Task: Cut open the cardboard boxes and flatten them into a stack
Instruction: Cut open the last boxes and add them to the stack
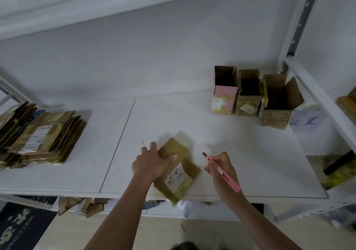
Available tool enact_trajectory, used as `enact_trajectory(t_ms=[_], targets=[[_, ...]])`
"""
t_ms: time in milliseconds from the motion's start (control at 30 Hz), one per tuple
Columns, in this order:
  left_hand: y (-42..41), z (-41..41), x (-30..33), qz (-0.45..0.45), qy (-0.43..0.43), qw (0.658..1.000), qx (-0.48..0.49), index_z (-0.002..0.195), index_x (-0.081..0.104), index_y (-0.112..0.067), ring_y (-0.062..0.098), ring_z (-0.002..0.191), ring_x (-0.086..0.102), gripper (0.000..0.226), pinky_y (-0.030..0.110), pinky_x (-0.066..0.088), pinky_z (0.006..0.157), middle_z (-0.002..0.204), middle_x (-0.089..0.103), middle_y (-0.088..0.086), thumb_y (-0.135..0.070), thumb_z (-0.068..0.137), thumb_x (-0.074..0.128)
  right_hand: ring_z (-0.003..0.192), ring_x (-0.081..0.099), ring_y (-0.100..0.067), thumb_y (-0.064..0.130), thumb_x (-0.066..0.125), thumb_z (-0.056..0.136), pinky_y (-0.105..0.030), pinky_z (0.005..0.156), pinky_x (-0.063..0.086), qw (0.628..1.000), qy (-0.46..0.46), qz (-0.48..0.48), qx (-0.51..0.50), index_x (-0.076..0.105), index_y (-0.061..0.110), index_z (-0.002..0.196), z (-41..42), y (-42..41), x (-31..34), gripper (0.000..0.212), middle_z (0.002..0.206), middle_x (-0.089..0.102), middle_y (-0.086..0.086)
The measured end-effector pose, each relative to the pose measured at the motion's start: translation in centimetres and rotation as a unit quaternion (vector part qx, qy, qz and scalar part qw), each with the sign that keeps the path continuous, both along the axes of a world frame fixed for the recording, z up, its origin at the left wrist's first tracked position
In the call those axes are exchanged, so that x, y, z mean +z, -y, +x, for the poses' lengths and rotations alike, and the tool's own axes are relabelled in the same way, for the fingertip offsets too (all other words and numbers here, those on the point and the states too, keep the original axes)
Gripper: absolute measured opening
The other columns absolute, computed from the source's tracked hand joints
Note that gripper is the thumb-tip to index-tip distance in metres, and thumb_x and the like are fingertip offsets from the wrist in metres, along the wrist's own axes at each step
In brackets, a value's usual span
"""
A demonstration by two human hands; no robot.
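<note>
Your left hand (pixel 152 163) grips the near-left edge of a flattened cardboard box (pixel 178 169), fingers over the far side and thumb laid across its top face. The box lies on the white tabletop (pixel 240 153) close to the front edge, its near corner hanging slightly past that edge, with a white shipping label facing up; it is somewhat blurred. Your right hand (pixel 221 169) sits just beside the box on its right, not touching it, fingers curled round a pink utility knife (pixel 221 169) held like a pen. The short blade points up and to the left, away from you, and hangs clear of the cardboard.

Further out, at the left end of the tabletop, lies a stack of flattened boxes (pixel 44 136), the top one bearing a white label. At the far right stand three open boxes (pixel 250 93) in a row, touching one another, flaps up; the leftmost shows a pink panel. Just right of them lies a white paper sign (pixel 304 121) with handwritten characters. A grey shelf upright (pixel 300 20) rises behind them.
</note>
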State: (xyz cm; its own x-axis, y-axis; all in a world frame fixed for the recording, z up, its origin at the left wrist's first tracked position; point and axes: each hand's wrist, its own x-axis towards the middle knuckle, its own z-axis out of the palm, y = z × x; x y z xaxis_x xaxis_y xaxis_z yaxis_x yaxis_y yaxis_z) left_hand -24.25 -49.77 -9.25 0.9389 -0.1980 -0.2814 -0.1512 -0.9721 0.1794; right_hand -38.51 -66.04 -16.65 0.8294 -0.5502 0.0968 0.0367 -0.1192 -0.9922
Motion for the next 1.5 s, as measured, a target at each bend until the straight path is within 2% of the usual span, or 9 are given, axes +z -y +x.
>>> enact_trajectory(t_ms=[133, 300, 400, 467, 567, 667, 800, 1133, 1500], targets=[[0.1, -1.6, -0.7, -0.09, -0.01, 0.993, 0.071, 0.153, 0.007, -0.039, 0.034, 0.096, 0.067, 0.072, 0.047, 0.056, 0.082, 0.123, 0.063, 0.008, -0.069, 0.093, 0.033, 0.074, 0.067, -0.029, 0.011, 0.048, 0.101, -0.05, 0.066, 0.059, 0.999, 0.017, 0.045, -0.017, 0.048, 0.013, 0.095, -0.2, -1.2, 0.8, 0.006, 0.081, 0.061, -0.015], [1.3, -3.1, -1.1, -0.201, -0.014, 0.973, 0.113, 0.148, 0.024, -0.024, 0.03, 0.071, 0.071, 0.057, 0.047, 0.059, 0.08, 0.105, 0.066, 0.009, -0.054, 0.101, 0.032, 0.078, 0.06, -0.048, 0.027, 0.05, 0.099, -0.067, 0.062, 0.05, 0.995, 0.045, 0.068, -0.049, 0.048, 0.02, 0.093, 0.1, -2.9, 1.4, 0.009, 0.08, 0.056, -0.015], [1.0, -3.1, -0.8, -0.2, -0.043, 0.969, 0.141, 0.13, 0.036, -0.016, 0.032, 0.077, 0.07, 0.054, 0.047, 0.06, 0.075, 0.097, 0.061, 0.005, -0.059, 0.097, 0.038, 0.077, 0.058, -0.052, 0.033, 0.053, 0.095, -0.07, 0.058, 0.047, 0.992, 0.063, 0.088, -0.071, 0.048, 0.021, 0.091, 1.1, -2.6, 2.2, 0.014, 0.08, 0.057, -0.018], [0.7, -3.1, -0.5, -0.105, -0.021, 0.985, 0.133, 0.118, 0.044, -0.014, 0.028, 0.086, 0.068, 0.058, 0.038, 0.056, 0.074, 0.101, 0.063, 0.006, -0.066, 0.092, 0.045, 0.081, 0.059, -0.055, 0.029, 0.056, 0.096, -0.071, 0.058, 0.047, 0.989, 0.062, 0.112, -0.075, 0.048, 0.017, 0.092, 2.4, -1.7, 2.6, 0.015, 0.088, 0.059, -0.022], [0.4, -3.1, -0.6, 0.058, 0.118, 0.99, 0.055, 0.132, 0.046, -0.018, 0.028, 0.118, 0.049, 0.062, 0.039, 0.043, 0.089, 0.127, 0.049, 0.009, -0.066, 0.093, 0.041, 0.094, 0.066, -0.042, 0.016, 0.055, 0.098, -0.068, 0.072, 0.051, 0.989, 0.039, 0.138, -0.036, 0.047, 0.01, 0.095, 4.4, -1.0, 3.2, 0.01, 0.096, 0.063, -0.018], [-0.2, -2.6, -2.1, -0.019, 0.092, 0.992, -0.081, 0.154, 0.021, -0.028, 0.031, 0.147, 0.015, 0.053, 0.046, 0.019, 0.119, 0.157, 0.021, 0.01, -0.045, 0.104, 0.025, 0.094, 0.068, -0.029, 0.012, 0.053, 0.099, -0.062, 0.082, 0.053, 0.989, 0.034, 0.145, -0.02, 0.048, 0.007, 0.095, 4.7, -1.2, 3.1, 0.008, 0.096, 0.065, -0.018], [-1.1, -1.8, -3.7, -0.081, 0.026, 0.99, -0.109, 0.158, 0.005, -0.026, 0.026, 0.152, -0.008, 0.064, 0.046, -0.003, 0.123, 0.165, 0.003, 0.004, -0.053, 0.101, 0.022, 0.087, 0.067, -0.029, 0.007, 0.051, 0.099, -0.053, 0.083, 0.057, 0.983, 0.058, 0.173, -0.033, 0.048, 0.007, 0.088, 3.0, -1.5, 1.8, 0.011, 0.089, 0.061, -0.022], [-1.9, -1.4, -3.7, -0.158, -0.066, 0.981, -0.092, 0.155, 0.0, -0.039, 0.013, 0.146, -0.026, 0.101, 0.05, 0.006, 0.12, 0.162, -0.012, -0.015, -0.065, 0.081, 0.064, 0.082, 0.068, -0.018, 0.007, 0.051, 0.099, -0.045, 0.075, 0.058, 0.988, 0.044, 0.148, 0.004, 0.048, 0.009, 0.088, 3.5, -1.6, 1.0, 0.011, 0.084, 0.066, -0.01], [-1.6, -1.3, -3.7, -0.15, -0.06, 0.982, -0.098, 0.156, 0.002, -0.035, 0.017, 0.147, -0.024, 0.097, 0.052, 0.011, 0.121, 0.162, -0.005, -0.012, -0.059, 0.085, 0.063, 0.077, 0.063, -0.033, 0.017, 0.052, 0.096, -0.047, 0.069, 0.052, 0.997, 0.003, 0.022, 0.07, 0.048, 0.019, 0.08, 3.5, 0.8, 0.5, 0.017, 0.077, 0.063, -0.005]])
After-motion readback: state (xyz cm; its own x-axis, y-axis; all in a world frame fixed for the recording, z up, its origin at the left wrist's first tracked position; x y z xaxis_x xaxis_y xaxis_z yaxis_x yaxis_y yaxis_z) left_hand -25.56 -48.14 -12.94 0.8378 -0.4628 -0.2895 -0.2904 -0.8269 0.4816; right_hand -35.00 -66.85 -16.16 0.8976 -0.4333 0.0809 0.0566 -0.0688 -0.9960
